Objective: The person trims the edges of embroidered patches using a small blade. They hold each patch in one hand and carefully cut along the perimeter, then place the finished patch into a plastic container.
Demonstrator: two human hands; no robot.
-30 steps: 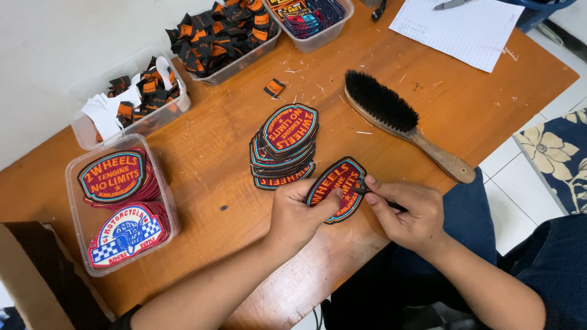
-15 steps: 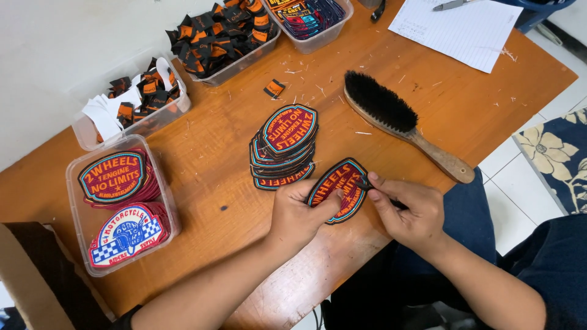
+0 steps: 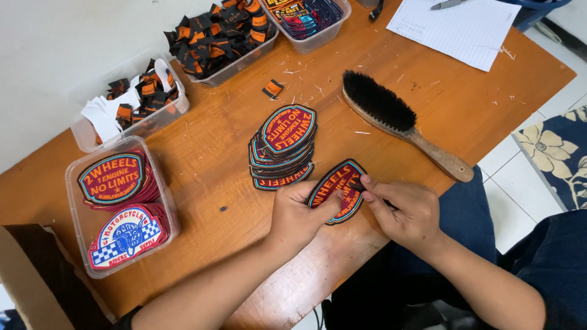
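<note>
**Both hands on one embroidered patch**

The left hand (image 3: 299, 211) pinches an oval embroidered patch (image 3: 338, 189) at its lower edge, steadying it flat near the table's (image 3: 208, 183) front edge. The right hand (image 3: 403, 211) grips a small dark tool (too hidden to identify) at the patch's right rim. Just beyond lies a stack of patches (image 3: 284, 146), handy; farther off, a wooden brush (image 3: 397, 119) and tubs of labels (image 3: 220, 40).

A wooden brush (image 3: 397, 119) lies near a patch stack (image 3: 284, 143), plastic tubs (image 3: 122, 208) and lined paper (image 3: 465, 27).
</note>
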